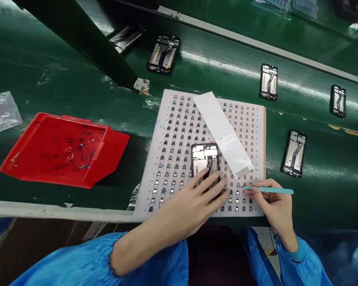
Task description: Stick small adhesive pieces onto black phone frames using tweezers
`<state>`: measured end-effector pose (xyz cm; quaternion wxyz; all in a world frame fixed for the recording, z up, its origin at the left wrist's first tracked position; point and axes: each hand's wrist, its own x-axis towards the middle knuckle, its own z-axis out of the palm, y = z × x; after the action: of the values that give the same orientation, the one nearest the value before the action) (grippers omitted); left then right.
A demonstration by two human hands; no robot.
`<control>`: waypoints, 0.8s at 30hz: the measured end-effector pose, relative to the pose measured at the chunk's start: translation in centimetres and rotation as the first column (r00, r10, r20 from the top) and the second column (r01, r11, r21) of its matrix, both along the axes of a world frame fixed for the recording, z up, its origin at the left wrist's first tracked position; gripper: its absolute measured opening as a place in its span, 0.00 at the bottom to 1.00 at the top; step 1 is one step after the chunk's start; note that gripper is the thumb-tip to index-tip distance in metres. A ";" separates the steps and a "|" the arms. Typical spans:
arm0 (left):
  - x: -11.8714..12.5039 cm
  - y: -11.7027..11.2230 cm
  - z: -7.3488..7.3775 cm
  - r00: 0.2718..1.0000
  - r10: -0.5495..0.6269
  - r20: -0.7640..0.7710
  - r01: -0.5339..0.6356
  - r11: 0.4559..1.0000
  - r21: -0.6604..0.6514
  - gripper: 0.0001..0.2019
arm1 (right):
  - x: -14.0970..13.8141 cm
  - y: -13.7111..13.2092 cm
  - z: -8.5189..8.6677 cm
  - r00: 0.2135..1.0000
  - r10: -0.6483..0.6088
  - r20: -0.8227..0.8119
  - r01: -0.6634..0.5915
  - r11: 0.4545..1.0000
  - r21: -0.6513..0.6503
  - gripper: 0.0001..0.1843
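My left hand (201, 202) lies with fingers spread over the lower part of an opened phone body (205, 153), which rests on a white foam board (150, 167). Its thumb is hidden. Between the fingers of my right hand (276, 202) is a pair of teal tweezers (271, 190), held nearly level with the tip pointing left. That tip is beside one of the small metal parts (238, 192) standing in rows on the board. Slanting across the board above the phone is a white strip (223, 135).
A red bin (53, 151) with small scraps stands left. More opened phone bodies lie at the right (294, 153) and along the back (164, 54). A dark green post (86, 39) slants down at upper left. Clear plastic (2, 113) lies at far left.
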<state>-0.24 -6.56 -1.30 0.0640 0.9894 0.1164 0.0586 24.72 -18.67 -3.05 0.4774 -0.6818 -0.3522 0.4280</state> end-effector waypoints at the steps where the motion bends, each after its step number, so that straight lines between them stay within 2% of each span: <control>1: 0.1 -0.3 -0.2 1.000 0.020 0.007 -0.020 1.000 -0.018 0.27 | 0.0 0.0 0.0 1.000 0.005 0.011 -0.005 1.000 -0.003 0.07; 6: 0.4 -0.7 -0.8 0.996 0.072 0.051 -0.067 0.993 -0.096 0.25 | 0.0 0.2 -0.1 0.999 0.011 0.043 -0.011 1.000 -0.001 0.06; 10: 0.6 -0.6 -1.1 0.972 0.155 0.176 -0.107 0.960 -0.257 0.19 | -0.2 0.4 0.2 0.999 -0.038 -0.035 0.039 0.999 0.021 0.05; 13: 1.3 -1.0 -1.1 0.885 0.330 0.330 -0.165 0.883 -0.439 0.19 | -0.5 0.3 0.9 0.994 -0.061 -0.096 0.068 0.996 0.065 0.03; 16: 2.2 -1.5 -0.9 0.750 0.469 0.466 -0.141 0.802 -0.580 0.15 | -1.1 0.1 1.7 0.991 -0.029 -0.133 0.043 0.994 0.104 0.01; 19: 2.7 -1.6 -0.6 0.665 0.509 0.547 -0.092 0.783 -0.616 0.12 | -2.0 0.3 2.3 0.988 0.034 -0.154 -0.010 0.988 0.155 0.03; 22: 2.4 -1.4 -0.3 0.630 0.533 0.564 -0.084 0.769 -0.633 0.10 | -2.9 0.9 2.8 0.987 0.073 -0.143 -0.044 0.979 0.197 0.04; 24: 1.9 -1.2 -0.1 0.608 0.571 0.552 -0.094 0.742 -0.664 0.09 | -3.6 1.5 3.2 0.990 0.051 -0.129 -0.024 0.980 0.199 0.03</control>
<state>1.70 -7.72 -1.42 0.3859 0.7705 0.2853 0.4196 21.09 -17.19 0.15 0.5567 -0.5943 -0.3731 0.4445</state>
